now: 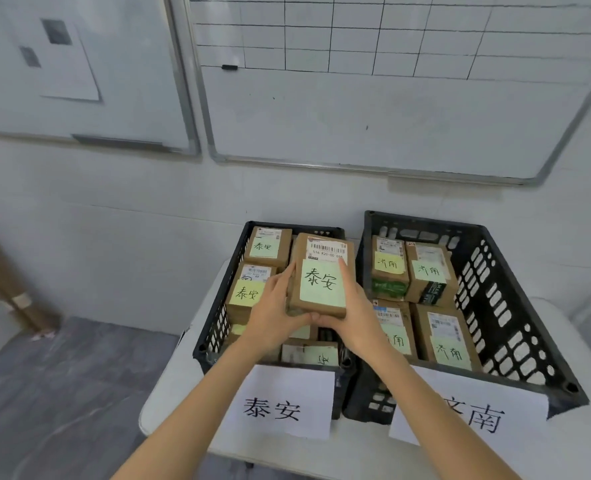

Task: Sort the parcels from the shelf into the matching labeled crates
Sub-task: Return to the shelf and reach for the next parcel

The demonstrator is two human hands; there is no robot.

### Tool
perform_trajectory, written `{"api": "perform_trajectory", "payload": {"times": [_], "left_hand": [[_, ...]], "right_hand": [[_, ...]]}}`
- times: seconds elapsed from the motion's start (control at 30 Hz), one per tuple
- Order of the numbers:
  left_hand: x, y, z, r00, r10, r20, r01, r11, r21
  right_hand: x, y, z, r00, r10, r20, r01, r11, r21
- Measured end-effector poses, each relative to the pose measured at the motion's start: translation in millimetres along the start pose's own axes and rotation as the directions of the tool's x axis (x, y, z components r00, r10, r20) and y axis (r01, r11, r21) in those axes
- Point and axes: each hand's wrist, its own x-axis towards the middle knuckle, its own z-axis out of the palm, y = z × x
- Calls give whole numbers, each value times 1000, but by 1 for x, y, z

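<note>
While the left hand (273, 317) and the right hand (352, 313) hold the parcel (321, 275) with fingers tight on its sides, over the left crate (217, 299) mid-frame, it may slide off the pile (249, 292) if set down crooked.

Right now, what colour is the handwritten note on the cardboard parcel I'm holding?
Pale green: the sticky note on the brown cardboard parcel, head view.

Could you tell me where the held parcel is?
In the head view, the held parcel is between the left hand and right hand, over the left crate.
</note>
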Motion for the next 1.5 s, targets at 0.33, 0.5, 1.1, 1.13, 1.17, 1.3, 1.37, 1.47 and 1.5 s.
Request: {"api": "perform_trajectory", "payload": {"times": [0.33, 0.5, 1.1, 1.13, 1.17, 1.3, 1.37, 1.47, 1.5], "left_hand": [[50, -68, -41, 998, 17, 59, -48, 812, 581], [68, -101, -45, 999, 29, 38, -47, 737, 674], [99, -135, -48, 993, 43, 109, -107, 707, 699], [99, -133, -48, 993, 42, 106, -105, 705, 702], [98, -132, -48, 994, 40, 105, -102, 704, 703], [91, -123, -52, 994, 33, 102, -96, 707, 701], [86, -118, -55, 996, 34, 82, -81, 715, 695], [75, -113, -61, 999, 24, 43, -47, 697, 715], [71, -110, -62, 1000, 16, 27, -31, 693, 721]], "right_hand": [[49, 49, 40, 977, 187, 103, -186, 982, -23], [67, 67, 68, 942, 300, 152, -293, 954, -70], [80, 92, 106, 884, 447, 133, -414, 883, -220], [81, 90, 105, 880, 453, 141, -408, 874, -262], [82, 88, 102, 873, 463, 153, -402, 861, -310], [95, 73, 90, 807, 545, 226, -418, 798, -434], [104, 60, 84, 787, 568, 240, -423, 780, -461], [113, 39, 74, 835, 507, 212, -365, 800, -476], [115, 33, 71, 857, 468, 216, -328, 819, -471]]}}
